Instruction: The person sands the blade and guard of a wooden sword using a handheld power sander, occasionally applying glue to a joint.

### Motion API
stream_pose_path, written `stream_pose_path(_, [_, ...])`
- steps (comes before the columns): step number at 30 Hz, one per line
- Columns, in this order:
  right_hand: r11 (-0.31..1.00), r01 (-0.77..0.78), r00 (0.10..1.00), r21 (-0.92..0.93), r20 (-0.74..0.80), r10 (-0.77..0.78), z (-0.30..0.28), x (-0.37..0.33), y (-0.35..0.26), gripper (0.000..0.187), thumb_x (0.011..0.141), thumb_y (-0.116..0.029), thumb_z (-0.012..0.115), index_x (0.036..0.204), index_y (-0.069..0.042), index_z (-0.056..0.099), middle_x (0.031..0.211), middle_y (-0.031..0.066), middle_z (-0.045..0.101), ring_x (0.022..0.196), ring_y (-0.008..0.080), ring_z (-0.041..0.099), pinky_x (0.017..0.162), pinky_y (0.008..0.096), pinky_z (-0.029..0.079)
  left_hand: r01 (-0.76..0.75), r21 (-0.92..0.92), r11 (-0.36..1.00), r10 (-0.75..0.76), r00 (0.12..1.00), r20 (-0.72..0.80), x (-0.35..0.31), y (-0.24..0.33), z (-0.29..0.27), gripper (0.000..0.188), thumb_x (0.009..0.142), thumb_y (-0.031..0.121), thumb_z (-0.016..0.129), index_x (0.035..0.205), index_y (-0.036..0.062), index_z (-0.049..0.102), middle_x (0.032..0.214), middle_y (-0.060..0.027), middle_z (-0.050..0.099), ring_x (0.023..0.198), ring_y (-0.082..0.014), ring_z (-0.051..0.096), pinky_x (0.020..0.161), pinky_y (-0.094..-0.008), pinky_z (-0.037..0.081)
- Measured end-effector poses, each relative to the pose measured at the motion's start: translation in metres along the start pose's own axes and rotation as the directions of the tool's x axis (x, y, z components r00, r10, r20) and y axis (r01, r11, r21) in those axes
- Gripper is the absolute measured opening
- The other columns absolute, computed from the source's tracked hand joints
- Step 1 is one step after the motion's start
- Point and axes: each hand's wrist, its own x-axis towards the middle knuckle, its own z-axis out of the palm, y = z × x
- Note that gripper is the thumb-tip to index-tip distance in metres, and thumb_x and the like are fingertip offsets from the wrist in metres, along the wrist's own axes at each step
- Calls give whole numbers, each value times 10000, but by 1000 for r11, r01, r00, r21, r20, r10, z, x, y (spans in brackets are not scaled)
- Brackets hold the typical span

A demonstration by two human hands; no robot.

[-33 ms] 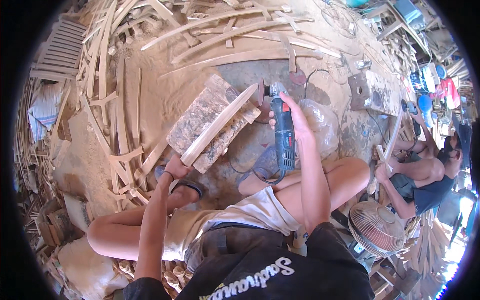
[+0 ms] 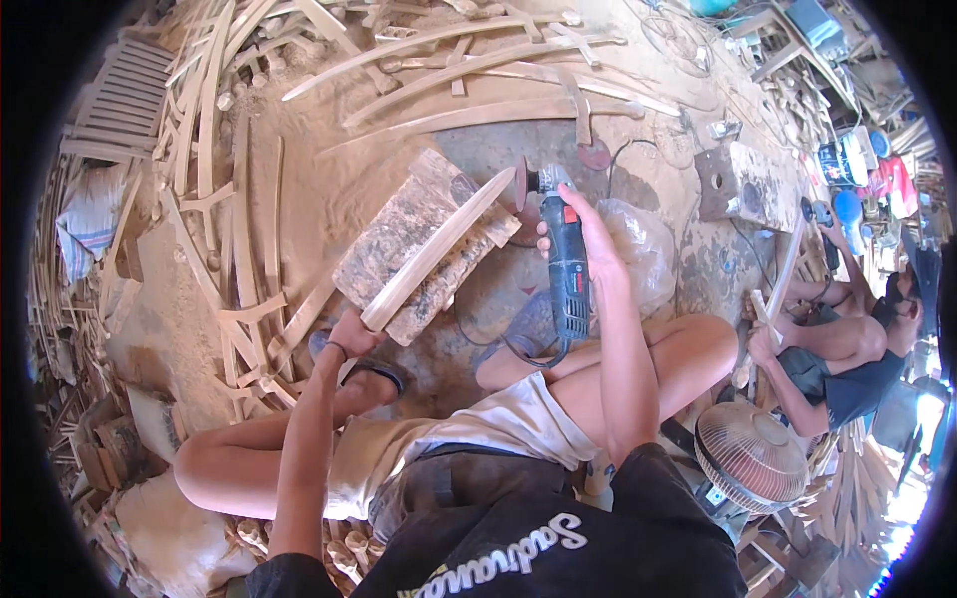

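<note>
Our left hand (image 2: 357, 334) is clasping the near end of a pale strip of wood (image 2: 439, 249), its grip closed around it. The strip is lying slantwise across a rough wooden block (image 2: 389, 244), its pointed far end jutting past the block's edge. Our right hand (image 2: 590, 234) is wrapping its grip firmly around the body of a grinder (image 2: 569, 269), and the reddish disc (image 2: 521, 183) is standing at the strip's tip; we are not able to tell whether they are touching or whether the disc is spinning.

Since only one hand is holding the strip, and at the end away from the disc, the overhanging tip could jump or be ground too thin if we are pressing hard. The block could rock too, and a kick could swing the disc toward our bare fingers or legs.

Close by, the cord (image 2: 533, 359) is looping over our right foot, where it could snag and tug the grinder. A fan (image 2: 753, 453) is standing beside our right knee, crowding that elbow. Just right of the grinder, a clear plastic bag (image 2: 638, 254) is lying on the floor, and a loose disc (image 2: 594, 153) is lying beyond the tool. Curved wooden pieces (image 2: 488, 68) are spreading across the far floor, hemming in that side. Off to our right, a co-worker (image 2: 852, 389) is sitting with another long piece (image 2: 787, 261).
</note>
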Motion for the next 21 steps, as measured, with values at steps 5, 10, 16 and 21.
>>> stream_pose_path(5, [999, -2, 1000, 33, -1, 2, -2, -2, -1, 465, 1010, -578, 800, 1089, -141, 663, 833, 112, 730, 643, 252, 724, 556, 375, 599, 24, -22, 999, -23, 999, 28, -3, 9, -2, 509, 796, 308, 870, 1208, 14, 819, 878, -149, 826, 824, -278, 819, 792, -420, 630])
stream_pose_path(10, [995, 44, 999, 94, 7, -45, -13, -12, -2, 481, 1019, -582, 784, 1102, -126, 657, 857, 114, 724, 652, 249, 713, 575, 380, 601, 129, -121, 984, -118, 988, 96, -4, 28, -2, 459, 808, 272, 888, 1173, 2, 819, 813, -90, 790, 693, -191, 770, 677, -384, 611])
stream_pose_path(16, [969, 102, 993, 227, 28, -111, -12, -15, -7, 490, 1017, -571, 767, 1091, -104, 641, 843, 119, 712, 648, 264, 701, 593, 410, 606, 165, -245, 955, -126, 978, 166, -9, 22, -15, 322, 841, 153, 839, 1112, 6, 749, 729, -65, 707, 600, -172, 698, 529, -364, 553])
stream_pose_path(21, [959, 212, 976, 191, 16, -219, 34, -25, -11, 504, 992, -617, 770, 1088, -134, 662, 818, 104, 728, 624, 275, 721, 576, 417, 624, 209, -902, 378, -436, 900, 25, -31, -40, -149, 335, 891, 158, 822, 1145, -33, 717, 721, -85, 708, 607, -181, 701, 518, -384, 543])
